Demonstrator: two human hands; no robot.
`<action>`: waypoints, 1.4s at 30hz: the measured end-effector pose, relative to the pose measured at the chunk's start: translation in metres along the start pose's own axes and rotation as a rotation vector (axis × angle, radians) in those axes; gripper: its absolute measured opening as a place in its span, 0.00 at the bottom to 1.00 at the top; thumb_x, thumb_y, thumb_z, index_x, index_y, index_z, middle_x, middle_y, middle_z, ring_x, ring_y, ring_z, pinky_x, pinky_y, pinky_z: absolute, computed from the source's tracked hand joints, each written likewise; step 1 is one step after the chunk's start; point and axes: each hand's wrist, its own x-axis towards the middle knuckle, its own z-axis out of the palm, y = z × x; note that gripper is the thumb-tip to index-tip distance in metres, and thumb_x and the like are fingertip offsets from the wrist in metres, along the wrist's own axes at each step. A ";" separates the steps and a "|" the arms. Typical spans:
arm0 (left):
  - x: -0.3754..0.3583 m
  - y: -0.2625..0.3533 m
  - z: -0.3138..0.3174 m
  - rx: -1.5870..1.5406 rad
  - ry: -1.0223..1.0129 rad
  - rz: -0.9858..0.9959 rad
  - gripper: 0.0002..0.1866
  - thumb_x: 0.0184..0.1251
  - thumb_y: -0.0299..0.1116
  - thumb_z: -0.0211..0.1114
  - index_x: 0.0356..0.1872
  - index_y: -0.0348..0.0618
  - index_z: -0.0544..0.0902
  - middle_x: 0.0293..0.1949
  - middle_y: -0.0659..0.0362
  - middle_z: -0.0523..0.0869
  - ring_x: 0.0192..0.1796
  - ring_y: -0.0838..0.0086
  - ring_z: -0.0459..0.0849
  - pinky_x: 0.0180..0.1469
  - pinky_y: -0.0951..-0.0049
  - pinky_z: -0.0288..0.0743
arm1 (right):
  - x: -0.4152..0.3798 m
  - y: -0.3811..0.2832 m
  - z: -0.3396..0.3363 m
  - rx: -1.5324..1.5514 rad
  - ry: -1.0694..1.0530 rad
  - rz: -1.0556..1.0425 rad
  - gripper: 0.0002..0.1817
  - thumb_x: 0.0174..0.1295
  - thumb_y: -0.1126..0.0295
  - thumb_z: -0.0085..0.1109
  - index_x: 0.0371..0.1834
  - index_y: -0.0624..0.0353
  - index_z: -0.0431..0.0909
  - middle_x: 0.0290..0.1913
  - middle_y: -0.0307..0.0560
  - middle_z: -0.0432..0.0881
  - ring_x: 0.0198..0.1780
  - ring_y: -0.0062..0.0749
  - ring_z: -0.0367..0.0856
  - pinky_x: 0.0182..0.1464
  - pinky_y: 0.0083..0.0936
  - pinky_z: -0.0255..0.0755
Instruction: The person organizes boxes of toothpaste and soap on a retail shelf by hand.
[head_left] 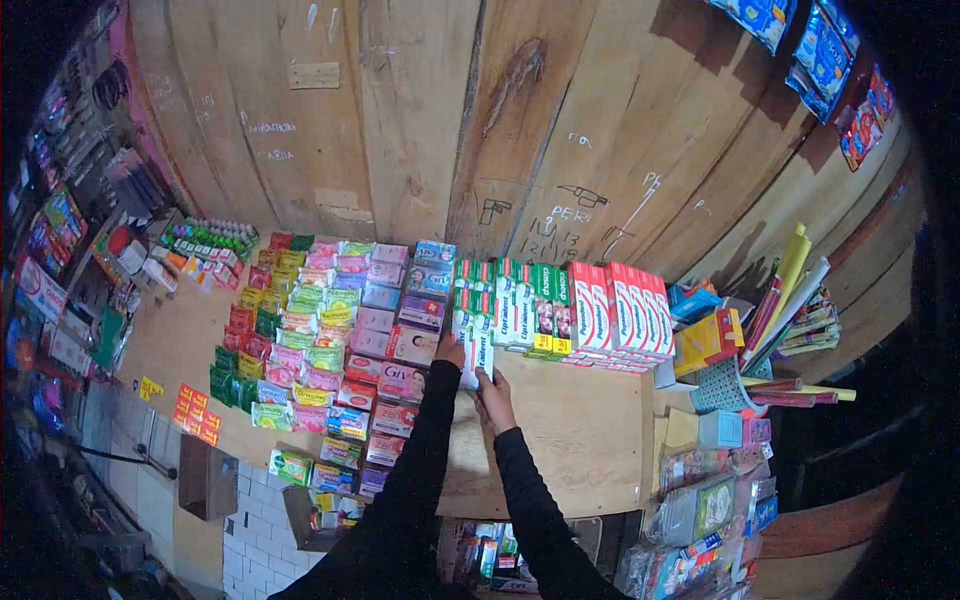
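Observation:
White and green toothpaste boxes (484, 352), lettered Ciptadent, stand at the left end of a row of toothpaste on the wooden shelf (560, 430). My left hand (451, 350) presses against their left side, next to the soap packs. At their near lower end, my right hand (493, 400) grips with thumb and fingers. Both hands are closed on these boxes, though some fingertips are hidden. Right of them are more Ciptadent boxes (514, 305), green Closeup boxes (553, 300) and red and white Pepsodent boxes (622, 310).
Rows of soap packs (330, 315) cover the shelf's left part. At right are a yellow box (708, 340), a basket (722, 388) with rolled paper, and stacked plastic-wrapped goods (700, 510). A plank wall (400, 120) rises behind; blue packets (825, 60) hang upper right.

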 end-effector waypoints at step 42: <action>-0.161 0.022 -0.010 -0.310 0.276 0.332 0.30 0.73 0.33 0.47 0.72 0.31 0.54 0.73 0.40 0.58 0.76 0.55 0.55 0.75 0.64 0.47 | 0.055 0.062 0.036 0.583 -0.179 0.032 0.37 0.74 0.42 0.30 0.66 0.67 0.64 0.60 0.55 0.76 0.56 0.40 0.77 0.59 0.33 0.72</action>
